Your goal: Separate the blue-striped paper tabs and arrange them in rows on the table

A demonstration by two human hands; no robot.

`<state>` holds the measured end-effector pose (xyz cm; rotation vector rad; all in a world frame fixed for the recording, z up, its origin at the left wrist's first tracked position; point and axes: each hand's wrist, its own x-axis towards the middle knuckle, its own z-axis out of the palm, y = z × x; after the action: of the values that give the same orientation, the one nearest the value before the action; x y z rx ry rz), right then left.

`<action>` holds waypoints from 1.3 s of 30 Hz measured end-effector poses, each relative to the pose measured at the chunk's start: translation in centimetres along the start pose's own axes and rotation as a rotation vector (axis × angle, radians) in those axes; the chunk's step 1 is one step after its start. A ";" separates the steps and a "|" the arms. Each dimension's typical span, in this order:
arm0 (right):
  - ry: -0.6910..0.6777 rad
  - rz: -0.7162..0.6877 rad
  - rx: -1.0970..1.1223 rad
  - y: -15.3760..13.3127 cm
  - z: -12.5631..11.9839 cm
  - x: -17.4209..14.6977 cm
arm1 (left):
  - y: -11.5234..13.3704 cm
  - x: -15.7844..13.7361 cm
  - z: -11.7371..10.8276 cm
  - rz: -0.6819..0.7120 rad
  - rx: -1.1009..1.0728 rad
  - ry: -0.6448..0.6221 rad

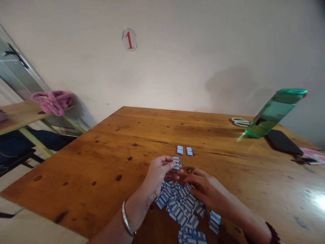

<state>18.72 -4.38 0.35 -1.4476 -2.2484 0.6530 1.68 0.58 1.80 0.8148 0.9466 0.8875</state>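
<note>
My left hand pinches a small blue-and-white label card between thumb and fingers, holding it above the table. Just right of it, my right hand is over the edge of a loose pile of similar label cards. Its fingers are bent and apart, and no card shows in them. Beyond my hands, two small stacks of label cards, a left one and a right one, lie side by side. Another small stack lies below my right forearm.
The wooden table meets a pale wall. A green water bottle stands at the right, near a white coiled cable and a dark flat device. A pink cloth item lies on another table at the left.
</note>
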 end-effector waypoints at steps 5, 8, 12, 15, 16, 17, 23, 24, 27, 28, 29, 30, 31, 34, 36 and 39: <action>-0.088 -0.013 -0.050 -0.4 0.5 0.0 | -0.1 0.1 0.0 0.004 0.001 -0.006; -0.064 0.020 -0.052 -0.6 0.6 0.0 | -0.1 0.1 0.0 0.000 0.003 -0.011; -0.015 0.036 -0.025 -0.4 0.7 0.2 | -0.1 0.1 -0.1 0.006 0.000 -0.008; 0.013 0.107 0.051 -0.1 0.5 0.3 | -0.1 0.1 -0.1 0.009 -0.003 -0.009; 0.031 0.137 0.094 0.1 0.5 0.3 | -0.1 0.1 -0.1 0.008 -0.004 -0.009; 0.050 0.166 0.145 0.2 0.4 0.3 | -0.1 0.1 -0.1 0.008 -0.005 -0.009; 0.072 0.230 0.365 1.0 0.1 0.6 | -0.1 0.1 0.0 0.005 -0.012 -0.014; 0.071 0.223 0.363 1.0 0.2 0.7 | -0.1 0.1 -0.1 0.006 -0.013 -0.015; 0.061 0.194 0.319 0.9 0.2 0.8 | -0.1 0.0 -0.1 0.010 -0.013 -0.015; 0.056 0.184 0.301 0.9 0.2 0.8 | 0.0 0.0 -0.1 0.010 -0.011 -0.015; 0.055 0.177 0.284 0.8 0.2 0.7 | 0.0 0.0 -0.2 0.010 -0.009 -0.015; 0.057 0.172 0.269 0.7 0.1 0.7 | 0.0 0.1 -0.2 0.011 -0.006 -0.018; 0.065 0.171 0.258 0.6 0.0 0.7 | 0.0 0.1 -0.2 0.013 -0.006 -0.019; 0.111 0.185 0.260 0.7 0.0 0.6 | 0.0 0.1 -0.2 0.020 -0.007 -0.022; 0.152 0.205 0.277 1.0 0.0 0.6 | 0.0 0.1 -0.2 0.022 -0.005 -0.026; 0.198 0.231 0.319 1.4 0.0 0.5 | 0.1 0.0 -0.2 0.021 -0.007 -0.024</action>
<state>19.52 -3.40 -0.45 -1.5432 -1.7514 0.8543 1.48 0.66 1.78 0.8296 0.9147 0.8967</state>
